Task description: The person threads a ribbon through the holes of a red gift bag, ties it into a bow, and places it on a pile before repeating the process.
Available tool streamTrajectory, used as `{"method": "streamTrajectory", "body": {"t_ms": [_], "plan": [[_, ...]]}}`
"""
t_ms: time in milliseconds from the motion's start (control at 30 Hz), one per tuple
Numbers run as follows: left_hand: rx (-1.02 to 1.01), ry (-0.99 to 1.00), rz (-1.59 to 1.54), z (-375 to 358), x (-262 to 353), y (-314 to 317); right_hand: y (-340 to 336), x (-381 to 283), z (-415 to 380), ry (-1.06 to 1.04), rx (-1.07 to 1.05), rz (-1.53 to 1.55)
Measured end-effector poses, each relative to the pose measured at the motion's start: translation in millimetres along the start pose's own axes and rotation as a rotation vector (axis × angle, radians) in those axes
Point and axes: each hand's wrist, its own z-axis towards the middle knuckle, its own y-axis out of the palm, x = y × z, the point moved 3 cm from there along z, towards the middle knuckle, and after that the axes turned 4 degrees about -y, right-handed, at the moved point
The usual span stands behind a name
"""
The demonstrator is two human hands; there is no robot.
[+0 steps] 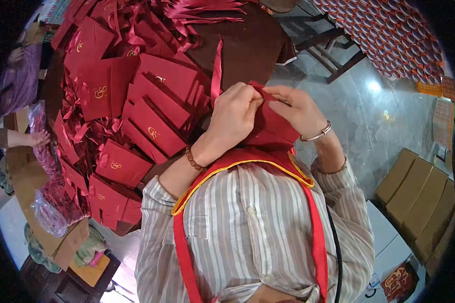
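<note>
In front of my chest is a dark red paper gift bag [273, 126], with both of my hands at its top edge. My left hand [236, 113], with a brown bead bracelet at the wrist, is closed in a pinch on the bag's upper rim. My right hand [299, 112], wearing a silver bangle, grips the same rim with thumb and fingers. What lies between the fingertips is partly hidden. Just beyond my left hand, a red ribbon strip [217, 68] stands out over the brown tabletop [242, 48].
Many red bags [106, 88] with gold lettering are heaped at the left. Loose ribbons [202, 10] lie at the far side. Another person's hand [39, 138] touches plastic-wrapped red material [48, 161]. Cardboard boxes [414, 194] stand at right, below rows of round-topped items [389, 35].
</note>
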Motion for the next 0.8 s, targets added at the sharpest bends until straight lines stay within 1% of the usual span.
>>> {"method": "streamTrajectory", "body": {"t_ms": [67,133,200,267,333,567,633,667,700,733,800], "plan": [[0.0,-0.015,-0.003,-0.3,-0.1,-1.2,0.4,-3.9,-1.7,-0.033,0.021,-0.049],[-0.014,-0.09,0.0,-1.0,-3.3,-3.1,0.3,-10.7,-2.7,-0.068,0.042,-0.097],[0.012,-0.106,0.002,0.3,-3.6,-9.3,0.8,-12.4,-3.6,0.089,0.015,-0.04],[0.038,-0.123,0.001,1.2,-4.7,-11.6,1.6,-10.1,-3.5,0.057,0.038,-0.074],[0.058,-0.09,0.0,0.8,-5.1,-13.3,3.5,-8.3,-2.6,0.024,0.055,-0.105],[0.021,-0.164,-0.012,-1.0,-2.4,-14.7,4.2,-10.6,-1.8,0.089,0.062,-0.212],[0.065,-0.049,0.047,-3.4,-1.6,-12.4,5.0,-8.5,-1.0,0.111,0.053,-0.216],[0.066,-0.05,0.046,-4.5,-2.0,-9.8,6.1,-6.1,0.0,0.049,0.061,-0.205],[0.056,0.001,0.072,-5.3,-0.4,-6.4,7.1,-4.5,0.7,-0.013,0.068,-0.195],[0.046,0.052,0.099,-6.1,0.8,-4.0,7.9,-2.2,1.0,-0.013,0.066,-0.194],[0.06,0.053,0.075,-6.0,0.2,-4.4,8.2,-0.2,1.0,-0.04,0.067,-0.19]]}}
